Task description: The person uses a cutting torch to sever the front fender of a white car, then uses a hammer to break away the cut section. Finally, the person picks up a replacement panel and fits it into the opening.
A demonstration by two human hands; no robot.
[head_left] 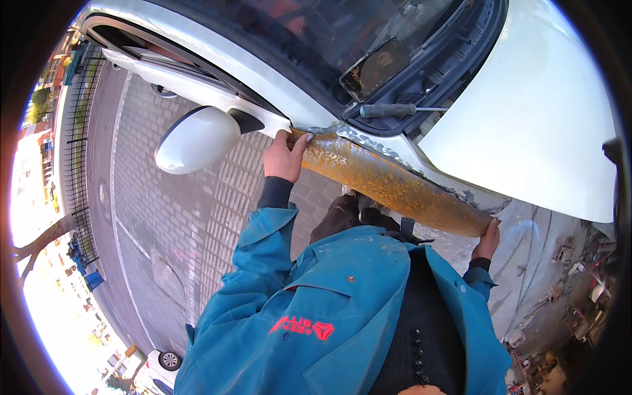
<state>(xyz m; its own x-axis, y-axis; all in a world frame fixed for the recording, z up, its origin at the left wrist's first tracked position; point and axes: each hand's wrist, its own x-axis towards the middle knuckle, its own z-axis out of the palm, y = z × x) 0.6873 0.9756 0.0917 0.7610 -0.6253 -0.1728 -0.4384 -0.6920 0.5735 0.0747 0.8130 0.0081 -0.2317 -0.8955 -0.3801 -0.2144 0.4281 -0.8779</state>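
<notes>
A long, curved yellow-brown panel (388,181) with a worn, speckled surface spans the space between my hands. It lies along the side of a white car, below the windshield corner. My left hand (283,159) grips its left end beside the car's door, thumb on top. My right hand (488,241) holds its far right end, with most of the fingers hidden by the panel. Above the panel, the car's edge (375,141) shows chipped, bare patches. A screwdriver (390,110) with a grey-blue handle rests at the windshield's base.
A white side mirror (201,139) juts out left of my left hand. The white hood (526,112) rises at the right. A dark-framed rectangular object (375,69) lies on the windshield. Brick paving (197,217) stretches left; clutter (566,296) lies on the ground at the right.
</notes>
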